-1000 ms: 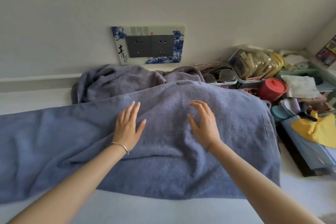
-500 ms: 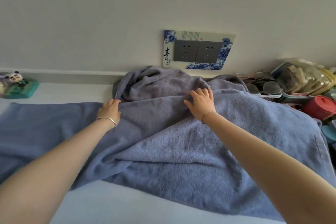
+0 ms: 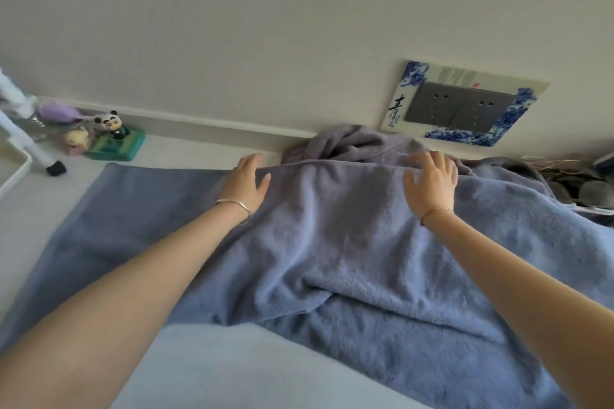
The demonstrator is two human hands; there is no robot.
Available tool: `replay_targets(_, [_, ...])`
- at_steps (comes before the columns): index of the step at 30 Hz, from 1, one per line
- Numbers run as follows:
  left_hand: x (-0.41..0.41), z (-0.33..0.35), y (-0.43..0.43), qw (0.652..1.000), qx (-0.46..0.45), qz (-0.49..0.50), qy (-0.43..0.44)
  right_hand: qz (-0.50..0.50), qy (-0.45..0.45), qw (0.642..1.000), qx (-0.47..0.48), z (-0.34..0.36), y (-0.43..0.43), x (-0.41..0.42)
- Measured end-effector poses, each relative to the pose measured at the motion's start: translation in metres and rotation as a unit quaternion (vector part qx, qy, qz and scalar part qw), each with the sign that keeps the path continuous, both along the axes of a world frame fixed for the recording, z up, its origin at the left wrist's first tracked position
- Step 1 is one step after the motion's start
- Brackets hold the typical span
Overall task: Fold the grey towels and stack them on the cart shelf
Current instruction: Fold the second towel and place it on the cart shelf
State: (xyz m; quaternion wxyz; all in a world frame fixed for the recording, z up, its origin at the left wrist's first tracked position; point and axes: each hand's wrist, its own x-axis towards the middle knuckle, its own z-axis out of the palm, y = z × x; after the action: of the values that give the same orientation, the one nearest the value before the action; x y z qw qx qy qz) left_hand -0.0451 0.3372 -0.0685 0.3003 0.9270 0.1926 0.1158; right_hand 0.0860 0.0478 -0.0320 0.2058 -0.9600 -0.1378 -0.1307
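The grey towel [image 3: 349,242] lies spread across the desk [image 3: 43,209] from its left part out past the right side of the view. Both hands rest flat on it near the desk's far edge: the left hand [image 3: 247,186] has straight fingers with the thumb apart, and the right hand [image 3: 432,186] has splayed fingers. Neither pinches the cloth, as far as can be seen.

The main risk is a crooked fold. A second towel [image 3: 349,143] sits bunched against the wall at the far edge, and the spread towel humps over it. A thick crease also runs across the near half, and a fold made over either would likely come out lumpy. Pulling the far hem toward the near edge could drag the heap along (terry clings to terry).

The towel's right end runs up against dark clutter [image 3: 578,183] at the desk's right edge, where it might snag. A panda figure [image 3: 111,123] stands near the far left corner, close enough for a wide sweep to knock it. A socket plate [image 3: 465,106] hangs on the wall above the heap. A white frame [image 3: 16,143] shows at the left edge, but I cannot tell whether it is the cart.
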Motion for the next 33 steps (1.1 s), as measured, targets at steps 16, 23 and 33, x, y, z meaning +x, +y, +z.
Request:
replay_targets(16, [-0.108, -0.054, 0.165, 0.942, 0.088, 0.091, 0.309, 0.278, 0.191, 0.922, -0.188, -0.068, 0.261, -0.081])
replay_targets(23, [-0.122, -0.049, 0.161, 0.965, 0.104, 0.015, 0.242, 0.272, 0.15, 0.95, -0.03, -0.074, 0.252, -0.121])
replay_targets(33, [-0.231, -0.048, 0.009, 0.984, 0.097, -0.15, 0.025, 0.234, 0.112, 0.951, 0.171, -0.069, 0.137, -0.254])
